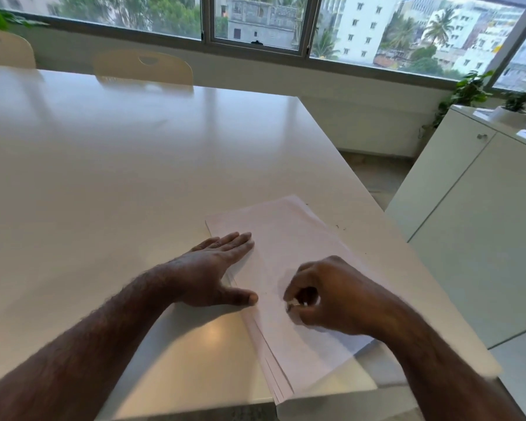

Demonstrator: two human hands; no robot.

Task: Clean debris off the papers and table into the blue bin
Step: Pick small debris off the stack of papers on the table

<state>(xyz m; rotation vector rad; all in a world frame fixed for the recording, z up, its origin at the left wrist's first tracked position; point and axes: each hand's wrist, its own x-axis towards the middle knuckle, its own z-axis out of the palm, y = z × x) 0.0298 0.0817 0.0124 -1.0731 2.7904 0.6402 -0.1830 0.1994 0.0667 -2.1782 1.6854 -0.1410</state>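
Right hand (322,294), lower centre-right of frame: fingertips (289,305) curled in and pinched together on a small pale scrap (291,305), probably a bit of debris, though it's too small and blurred to be sure. Hand hovers low over the paper stack (289,238), knuckles up.

Left hand (216,268), centre of frame: fingers straight and together, thumb splayed, palm flat, pressing the stack's left edge, half on paper, half on the table (134,162). Looks like it's steadying the sheets.

Stack lies slantwise at the table's lower-right corner, edges slightly fanned. Top sheet looks mostly clean around the hands.

Progress: partway, I'd judge. One piece in the pinch, not yet binned. A few dark specks (340,227) lie on the table just beyond the stack's right edge, centre-right, so the table part is left to do. Blue bin not in view, so can't say what's already in it.

White cabinet (468,223) at right, chairs (143,66) upper left, windows along the top.
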